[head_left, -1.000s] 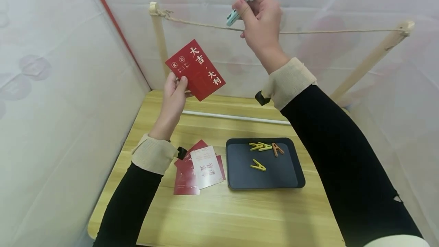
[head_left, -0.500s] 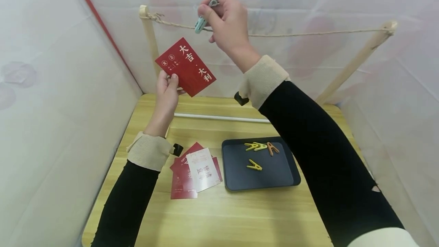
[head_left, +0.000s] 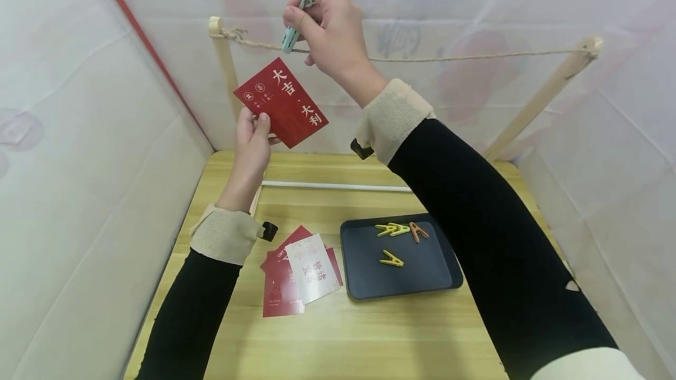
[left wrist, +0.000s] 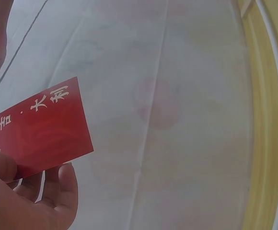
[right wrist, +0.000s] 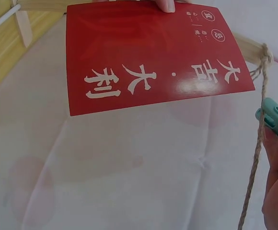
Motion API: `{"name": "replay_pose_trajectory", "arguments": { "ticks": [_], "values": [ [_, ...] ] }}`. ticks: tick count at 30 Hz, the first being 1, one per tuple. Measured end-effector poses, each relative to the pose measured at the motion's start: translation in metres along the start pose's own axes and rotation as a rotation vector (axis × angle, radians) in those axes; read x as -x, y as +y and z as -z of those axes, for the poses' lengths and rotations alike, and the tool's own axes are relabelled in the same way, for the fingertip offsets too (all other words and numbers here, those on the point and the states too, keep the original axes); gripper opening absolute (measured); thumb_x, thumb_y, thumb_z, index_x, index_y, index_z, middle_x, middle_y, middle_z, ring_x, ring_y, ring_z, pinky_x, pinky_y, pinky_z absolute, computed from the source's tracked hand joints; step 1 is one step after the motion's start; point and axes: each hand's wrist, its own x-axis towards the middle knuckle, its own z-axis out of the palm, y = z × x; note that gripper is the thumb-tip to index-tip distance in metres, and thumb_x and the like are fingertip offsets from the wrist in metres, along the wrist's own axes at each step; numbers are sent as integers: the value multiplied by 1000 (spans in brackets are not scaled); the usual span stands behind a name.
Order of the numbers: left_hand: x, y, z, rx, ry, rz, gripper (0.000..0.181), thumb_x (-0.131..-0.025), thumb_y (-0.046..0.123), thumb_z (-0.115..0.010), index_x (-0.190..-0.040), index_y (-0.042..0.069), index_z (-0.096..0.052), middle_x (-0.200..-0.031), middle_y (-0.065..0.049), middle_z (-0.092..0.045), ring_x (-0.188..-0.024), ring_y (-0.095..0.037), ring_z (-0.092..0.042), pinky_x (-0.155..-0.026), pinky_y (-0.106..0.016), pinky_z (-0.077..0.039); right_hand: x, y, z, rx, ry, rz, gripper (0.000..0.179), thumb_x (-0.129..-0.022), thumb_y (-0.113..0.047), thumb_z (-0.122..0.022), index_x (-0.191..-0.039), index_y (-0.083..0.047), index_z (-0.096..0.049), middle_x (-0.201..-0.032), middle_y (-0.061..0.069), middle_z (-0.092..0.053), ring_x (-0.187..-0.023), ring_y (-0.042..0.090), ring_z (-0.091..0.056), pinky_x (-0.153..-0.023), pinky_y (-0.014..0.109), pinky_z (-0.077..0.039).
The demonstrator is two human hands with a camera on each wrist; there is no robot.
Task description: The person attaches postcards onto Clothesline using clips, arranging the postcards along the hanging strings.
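My left hand pinches a red card with white Chinese characters at its lower left edge, thumb in front. The card is tilted, one corner pointing up just below the rope. Above it, my right hand pinches a teal clothespin between thumb and fingers, its tip pointing down at the rope. In the right wrist view the clothespin meets the rope, its two tips near either side of it; whether it bites the rope I cannot tell. The card is apart from the clothespin there.
Wooden posts hold the rope's ends above the wooden table. A dark tray carries yellow and orange clothespins. Left of it lies a pile of red and white cards. A white rod runs across behind.
My right hand has moved left along the rope with the clothespin, coming close above the red card. The left hand keeps its hold on the card. The head view has shifted slightly.
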Motion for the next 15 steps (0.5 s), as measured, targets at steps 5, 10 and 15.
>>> {"name": "replay_pose_trajectory", "arguments": {
  "ticks": [5,10,15],
  "values": [
    [0,-2,-1,-8,-11,11,28,-108,22,-38,-134,15,-45,-119,-8,-62,-105,-22,-60,-83,-36,-52,-2,0,1,36,-2,-6,18,-98,-29,-63,-109,-15,-64,-89,3,-74,-78,19,-69,-52,23,-50],
    [-1,-3,0,-23,-10,0,28,-108,22,-38,-134,15,-45,-120,-9,-63,-104,-21,-60,-83,-37,-51,-4,0,1,66,0,0,18,-98,-29,-63,-108,-15,-64,-88,2,-74,-74,19,-68,-52,22,-50],
    [0,-2,1,-22,-3,6,28,-108,22,-37,-134,16,-45,-119,-7,-63,-105,-20,-60,-84,-39,-51,-4,-1,-3,69,-19,-7,17,-97,-30,-63,-107,-15,-65,-87,3,-73,-62,18,-62,-53,24,-49]
  ]
}}
